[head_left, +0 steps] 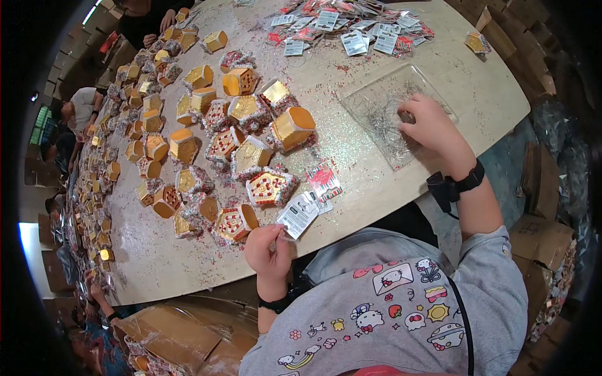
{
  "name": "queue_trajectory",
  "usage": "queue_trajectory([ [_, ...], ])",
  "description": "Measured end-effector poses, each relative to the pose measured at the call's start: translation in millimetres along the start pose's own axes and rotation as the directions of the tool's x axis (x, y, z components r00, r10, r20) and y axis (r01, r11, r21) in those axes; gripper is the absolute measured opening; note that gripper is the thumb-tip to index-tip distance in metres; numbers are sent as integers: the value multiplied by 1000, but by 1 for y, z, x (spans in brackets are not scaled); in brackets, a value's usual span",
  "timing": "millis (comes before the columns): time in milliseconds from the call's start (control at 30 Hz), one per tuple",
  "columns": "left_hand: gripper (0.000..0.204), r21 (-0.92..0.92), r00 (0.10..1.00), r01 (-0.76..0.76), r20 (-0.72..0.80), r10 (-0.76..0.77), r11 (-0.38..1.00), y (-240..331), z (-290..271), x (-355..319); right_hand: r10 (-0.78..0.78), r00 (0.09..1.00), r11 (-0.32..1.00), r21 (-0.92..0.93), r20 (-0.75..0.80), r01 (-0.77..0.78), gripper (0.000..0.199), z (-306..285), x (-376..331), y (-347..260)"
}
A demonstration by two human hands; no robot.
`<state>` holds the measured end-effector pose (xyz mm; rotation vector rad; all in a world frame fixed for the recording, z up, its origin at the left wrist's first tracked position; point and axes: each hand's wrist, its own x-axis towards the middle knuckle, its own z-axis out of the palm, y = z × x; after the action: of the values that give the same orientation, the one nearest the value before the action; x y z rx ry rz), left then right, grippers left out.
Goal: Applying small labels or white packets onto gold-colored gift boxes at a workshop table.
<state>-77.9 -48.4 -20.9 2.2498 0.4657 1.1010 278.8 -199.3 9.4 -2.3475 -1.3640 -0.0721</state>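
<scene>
My left hand [268,252], at the table's near edge, pinches a white printed tag [299,216] by its lower end. Under and beyond that tag lies a red patterned tag [324,180]. My right hand [433,125] reaches into a shallow clear plastic tray [368,133] holding a tangle of thin silvery wire pieces [384,116]. Its fingers are curled together among the wires; whatever is between them is too small to make out. Just past the left hand sits a small house-shaped ornament [269,188] with gold sides, red-and-white decoration and a bead-covered roof.
Many similar house ornaments [251,156] crowd the table's left half. A heap of tags [354,42] lies at the far side. One ornament [478,43] sits at the far right corner. Colourful glitter bits dot the tabletop [370,200]. Cardboard boxes [188,332] and other people flank the table.
</scene>
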Motion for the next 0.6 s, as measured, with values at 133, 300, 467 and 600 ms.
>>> queue_trajectory([
  [133, 13, -6, 1000, 7, 1, -7, 1000, -1, 0, -1, 216, 951, 974, 26, 220, -227, 12, -3, 7, -8],
  [300, 18, 7, 1000, -4, -28, 4, 1000, 1, 2, 2, 234, 961, 972, -4, 150, -236, 10, -2, 4, -5],
  [467, 13, 4, 1000, -8, 4, 8, 1000, -1, 0, 0, 211, 975, 976, -75, 67, -206, 12, -8, 2, -13],
  [600, 12, -9, 1000, -17, -4, 17, 1000, -1, 0, 1, 213, 968, 943, -289, 135, -167, 13, 4, 8, 2],
])
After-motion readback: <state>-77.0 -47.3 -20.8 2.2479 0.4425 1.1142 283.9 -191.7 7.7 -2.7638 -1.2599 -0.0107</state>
